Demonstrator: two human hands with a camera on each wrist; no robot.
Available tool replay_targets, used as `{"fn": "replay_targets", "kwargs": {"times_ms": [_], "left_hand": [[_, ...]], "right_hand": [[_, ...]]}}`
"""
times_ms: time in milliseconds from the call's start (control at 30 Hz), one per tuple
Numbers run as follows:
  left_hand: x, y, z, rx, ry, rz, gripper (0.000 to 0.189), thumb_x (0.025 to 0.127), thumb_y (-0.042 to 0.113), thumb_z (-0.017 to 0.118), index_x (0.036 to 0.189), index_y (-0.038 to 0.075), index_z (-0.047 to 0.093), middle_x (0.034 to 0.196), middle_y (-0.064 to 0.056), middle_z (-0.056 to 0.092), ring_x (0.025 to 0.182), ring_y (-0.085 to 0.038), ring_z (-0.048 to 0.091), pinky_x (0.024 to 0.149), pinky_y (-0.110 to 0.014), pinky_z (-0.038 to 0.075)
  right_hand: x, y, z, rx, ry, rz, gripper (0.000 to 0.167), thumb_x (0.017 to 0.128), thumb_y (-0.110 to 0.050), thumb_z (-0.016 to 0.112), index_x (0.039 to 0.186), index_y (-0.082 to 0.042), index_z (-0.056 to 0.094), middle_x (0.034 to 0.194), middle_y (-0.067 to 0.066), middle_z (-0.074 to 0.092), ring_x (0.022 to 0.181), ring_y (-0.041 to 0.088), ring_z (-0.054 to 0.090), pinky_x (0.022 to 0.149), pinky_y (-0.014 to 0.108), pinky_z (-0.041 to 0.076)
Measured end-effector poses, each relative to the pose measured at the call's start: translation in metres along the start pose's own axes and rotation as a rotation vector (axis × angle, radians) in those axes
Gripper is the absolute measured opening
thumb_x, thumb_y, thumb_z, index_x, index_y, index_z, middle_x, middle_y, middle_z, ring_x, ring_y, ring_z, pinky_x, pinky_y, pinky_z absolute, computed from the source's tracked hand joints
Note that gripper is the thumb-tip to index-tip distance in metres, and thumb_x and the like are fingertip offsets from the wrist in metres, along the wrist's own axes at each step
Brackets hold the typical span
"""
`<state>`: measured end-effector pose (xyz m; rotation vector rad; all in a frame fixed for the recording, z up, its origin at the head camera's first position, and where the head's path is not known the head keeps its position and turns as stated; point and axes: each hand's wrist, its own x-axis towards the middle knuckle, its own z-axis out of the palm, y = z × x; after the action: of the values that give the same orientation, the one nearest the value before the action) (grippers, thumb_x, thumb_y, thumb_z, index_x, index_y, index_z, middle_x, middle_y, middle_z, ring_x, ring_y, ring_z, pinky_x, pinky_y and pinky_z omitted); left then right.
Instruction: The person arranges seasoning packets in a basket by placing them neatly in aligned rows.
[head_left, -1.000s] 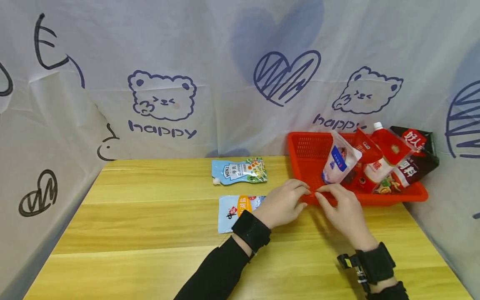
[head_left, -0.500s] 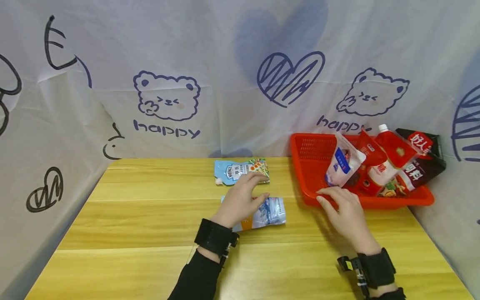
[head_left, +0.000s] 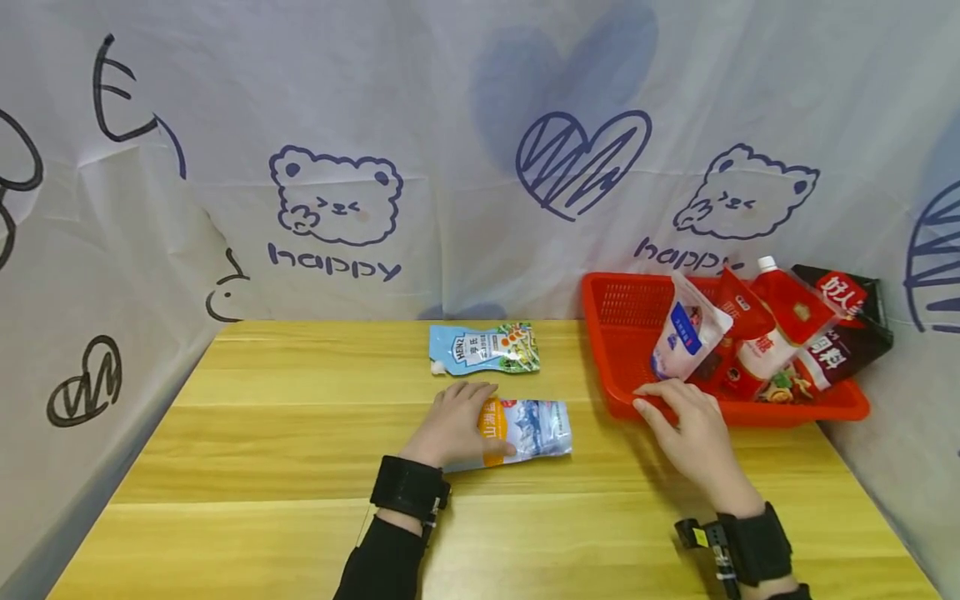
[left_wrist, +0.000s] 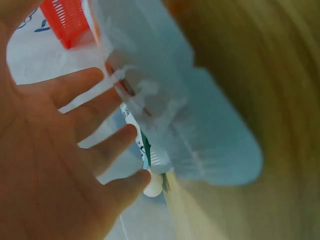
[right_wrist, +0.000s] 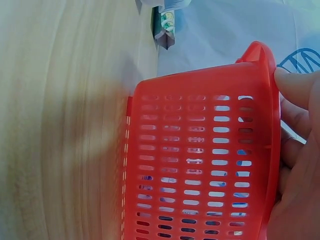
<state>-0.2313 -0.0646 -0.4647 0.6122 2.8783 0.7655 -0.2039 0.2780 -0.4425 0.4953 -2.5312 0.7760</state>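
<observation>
Left hand: the left hand is right over the orange-and-blue pouch, fingers spread at its far edge, thumb at the near side; honestly can't tell if there's any real squeeze on it
Orange-and-blue pouch: on the table, left of the basket, well apart from it, mountain picture facing up
Right hand: the right hand is pinching the near rim of the red basket, fingers hooked over it
Red basket: sits upright on the table over at the right, slotted sides, pretty stuffed at its right end
In the basket: white pouch with a blue label leaning over, then a red packet, a red pouch with a white cap, and a black bag poking out past the rim
Heinz pouch: the light blue Heinz pouch lies flat just beyond the orange one, white cap pointing left
Backdrop: pale cloth with doodled bears, hearts and "happy"
</observation>
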Motion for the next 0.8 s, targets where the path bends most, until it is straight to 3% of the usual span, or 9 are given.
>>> {"fn": "replay_targets", "kwargs": {"times_ms": [133,300,600,800], "left_hand": [[0.0005,0.0005,0.0041,0.011,-0.022,-0.031,0.1,0.079,0.06,0.085,0.156,0.01,0.046,0.157,-0.014,0.048,0.147,-0.041,0.037,0.124,-0.06,0.023],[0.0011,0.0021,0.0045,0.004,0.004,-0.038,0.092,0.077,0.052,0.09,0.15,0.008,0.055,0.148,-0.015,0.053,0.138,-0.04,0.045,0.121,-0.06,0.029],[0.0033,0.0065,0.0029,-0.011,0.064,-0.028,0.07,0.073,0.036,0.096,0.13,0.006,0.069,0.117,-0.009,0.06,0.111,-0.033,0.056,0.099,-0.053,0.046],[0.0036,0.009,0.0031,-0.004,0.111,0.002,0.052,0.076,0.028,0.095,0.119,0.009,0.071,0.114,-0.007,0.069,0.117,-0.035,0.061,0.114,-0.061,0.037]], "right_hand": [[-0.0001,-0.0002,-0.0005,0.007,0.004,0.0,0.016,0.097,-0.013,0.074,0.11,-0.005,0.073,0.108,0.013,0.072,0.106,0.038,0.062,0.089,0.049,0.037],[0.0016,-0.0021,-0.0021,0.013,-0.011,0.02,0.016,0.097,-0.014,0.074,0.111,-0.005,0.073,0.11,0.014,0.072,0.109,0.039,0.062,0.092,0.052,0.038],[0.0031,-0.0036,-0.0045,0.016,-0.054,0.063,0.018,0.099,-0.016,0.072,0.113,-0.005,0.072,0.114,0.016,0.072,0.114,0.041,0.061,0.1,0.061,0.038],[0.002,-0.0043,-0.0031,0.029,-0.053,0.068,0.018,0.099,-0.016,0.071,0.113,-0.005,0.072,0.113,0.015,0.072,0.112,0.041,0.062,0.102,0.064,0.037]]}}
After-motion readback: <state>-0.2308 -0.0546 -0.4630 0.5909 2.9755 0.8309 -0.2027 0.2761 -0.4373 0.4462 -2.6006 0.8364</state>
